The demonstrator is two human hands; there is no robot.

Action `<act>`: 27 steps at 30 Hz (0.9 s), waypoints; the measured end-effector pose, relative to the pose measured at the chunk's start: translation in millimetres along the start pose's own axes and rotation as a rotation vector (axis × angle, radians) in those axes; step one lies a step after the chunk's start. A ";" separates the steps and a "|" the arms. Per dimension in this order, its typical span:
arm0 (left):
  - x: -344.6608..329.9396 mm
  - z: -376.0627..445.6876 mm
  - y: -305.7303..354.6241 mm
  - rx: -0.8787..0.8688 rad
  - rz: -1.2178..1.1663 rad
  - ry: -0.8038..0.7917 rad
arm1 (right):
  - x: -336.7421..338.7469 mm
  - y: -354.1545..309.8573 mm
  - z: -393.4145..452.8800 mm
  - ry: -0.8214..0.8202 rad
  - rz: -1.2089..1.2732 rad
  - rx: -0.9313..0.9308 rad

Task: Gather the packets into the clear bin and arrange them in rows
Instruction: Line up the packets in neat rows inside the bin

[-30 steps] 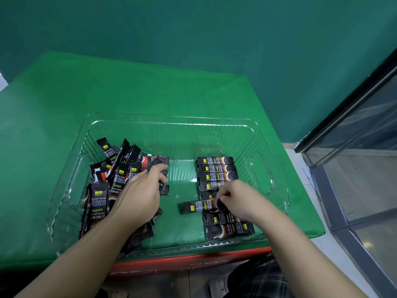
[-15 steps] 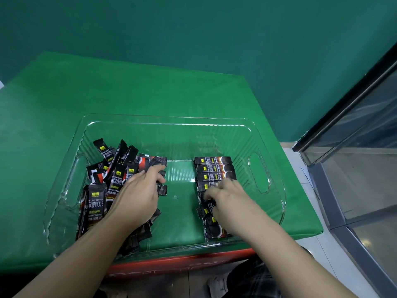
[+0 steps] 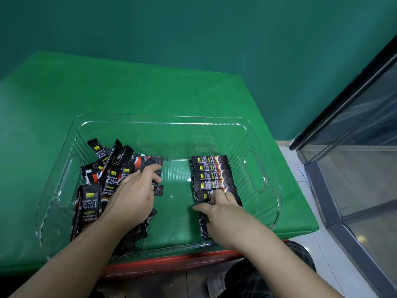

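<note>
The clear bin point(image 3: 163, 123) sits on a green table point(image 3: 129, 87), and every coffee packet in view lies inside it. Toward the bin's right handle, a neat row point(image 3: 211, 173) shows five packets laid crosswise beyond the right hand point(image 3: 223, 208), with more continuing under it toward the near wall; that hidden count I cannot tell. The right hand presses down on the row with fingers fairly straight, thumb stretched along the packets' left ends. Toward the bin's left handle, a loose pile point(image 3: 107, 179) holds well over a dozen packets, too overlapped to count. The left hand point(image 3: 133, 194) rests on it, fingers curled over the packets at its far edge.

The likely risk: the slick packets could slide or fan out under the right hand's pressure, skewing the row. Pulling one from the pile could drag neighbours along.
</note>
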State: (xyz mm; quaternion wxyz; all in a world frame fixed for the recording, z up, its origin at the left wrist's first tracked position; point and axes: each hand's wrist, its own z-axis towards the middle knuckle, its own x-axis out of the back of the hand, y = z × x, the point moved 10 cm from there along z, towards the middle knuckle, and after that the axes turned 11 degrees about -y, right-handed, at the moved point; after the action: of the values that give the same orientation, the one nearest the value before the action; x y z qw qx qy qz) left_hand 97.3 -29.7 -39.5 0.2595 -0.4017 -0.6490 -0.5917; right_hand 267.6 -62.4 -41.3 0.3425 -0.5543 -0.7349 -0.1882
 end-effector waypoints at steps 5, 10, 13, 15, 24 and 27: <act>2.9 0.4 1.9 0.020 0.002 0.008 | 1.3 4.3 -2.0 0.011 0.040 -0.013; 2.8 -0.7 2.8 0.033 -0.015 -0.007 | 6.9 6.8 -6.0 0.071 0.083 0.022; 2.1 -0.7 1.9 0.037 -0.010 -0.008 | 13.3 8.9 -6.5 0.140 0.078 0.019; 1.4 -0.4 1.1 0.039 -0.008 -0.010 | 11.8 14.6 -3.6 0.131 0.064 -0.031; -1.9 3.4 -4.5 0.026 -0.031 -0.005 | 24.1 -8.5 -5.1 0.273 0.107 0.140; -2.4 5.7 -9.3 0.022 -0.053 0.001 | 18.9 -34.7 0.6 0.151 0.268 0.250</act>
State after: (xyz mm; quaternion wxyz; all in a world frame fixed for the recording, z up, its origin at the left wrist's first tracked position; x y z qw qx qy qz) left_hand 91.7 -24.4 -47.7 0.2484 -0.3811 -0.6656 -0.5916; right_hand 231.9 -59.9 -24.7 0.4848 -0.5848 -0.6442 -0.0894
